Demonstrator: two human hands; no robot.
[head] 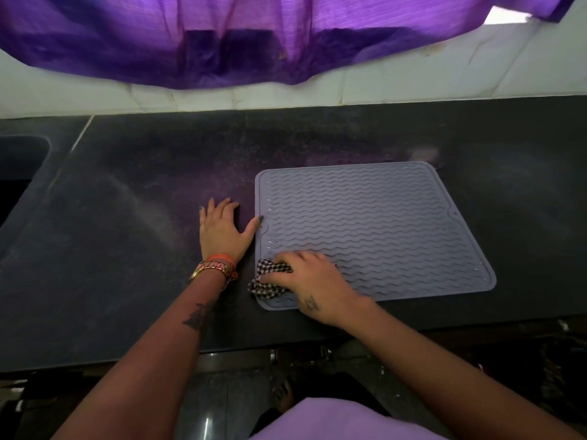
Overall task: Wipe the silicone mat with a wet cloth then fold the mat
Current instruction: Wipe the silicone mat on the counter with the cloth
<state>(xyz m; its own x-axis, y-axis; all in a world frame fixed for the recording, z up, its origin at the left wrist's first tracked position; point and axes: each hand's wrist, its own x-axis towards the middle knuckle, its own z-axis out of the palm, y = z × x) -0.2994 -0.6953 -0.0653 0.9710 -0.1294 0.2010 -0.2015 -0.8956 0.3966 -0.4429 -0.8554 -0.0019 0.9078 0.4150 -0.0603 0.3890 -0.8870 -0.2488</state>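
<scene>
The black-and-white checked cloth (270, 276) is gripped by the right hand (309, 282) at the near-left corner of the grey ribbed silicone mat (374, 230). The left hand (224, 230) lies flat with fingers spread on the dark surface (127, 217), thumb touching the mat's edge. Strokes are best run along the ridges while that edge is pinned.

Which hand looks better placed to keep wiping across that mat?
The right hand: it grips the checked cloth on the grey ribbed silicone mat's near-left corner. The left hand lies flat beside the mat.

mat (374, 230) - matt ribbed silicone | cloth (270, 277) - checked woven | counter (127, 217) - dark speckled stone
</scene>
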